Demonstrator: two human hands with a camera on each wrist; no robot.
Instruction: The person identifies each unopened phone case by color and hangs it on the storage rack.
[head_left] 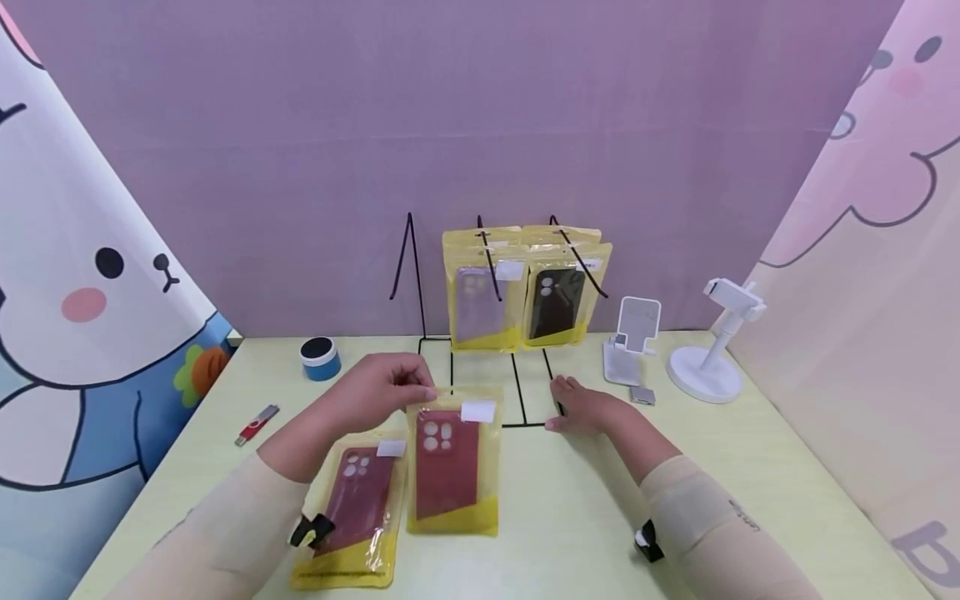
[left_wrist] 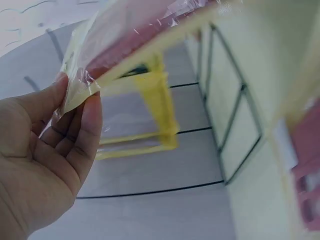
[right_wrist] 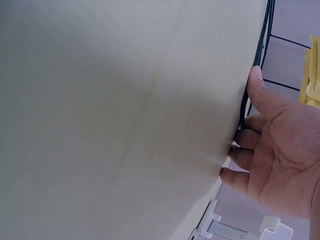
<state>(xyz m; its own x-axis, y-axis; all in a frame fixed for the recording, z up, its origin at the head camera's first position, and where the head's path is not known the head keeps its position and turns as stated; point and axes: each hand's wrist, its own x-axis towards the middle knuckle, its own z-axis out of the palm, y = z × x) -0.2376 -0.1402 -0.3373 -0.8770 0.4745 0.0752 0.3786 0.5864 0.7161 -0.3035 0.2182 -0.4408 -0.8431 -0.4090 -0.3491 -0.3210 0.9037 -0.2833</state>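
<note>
In the head view my left hand (head_left: 386, 385) pinches the top corner of a packaged phone case (head_left: 447, 462), a dark red case in a clear, yellow-edged pouch with a white label. The left wrist view shows thumb and fingertips on the pouch's edge (left_wrist: 82, 95). Another packaged red phone case (head_left: 356, 508) lies on the table, left of the held one. My right hand (head_left: 581, 406) rests at the right side of the base of a black wire rack (head_left: 519, 387). Its thumb and fingertips touch the wire and tabletop in the right wrist view.
Packs with a purple case (head_left: 480, 312) and a black case (head_left: 557, 304) hang on the rack's middle and right hooks; the left hook (head_left: 401, 254) is bare. Around stand a blue-white jar (head_left: 320, 360), red USB stick (head_left: 257, 425), white phone stands (head_left: 705, 371) and a small grey block (head_left: 642, 396).
</note>
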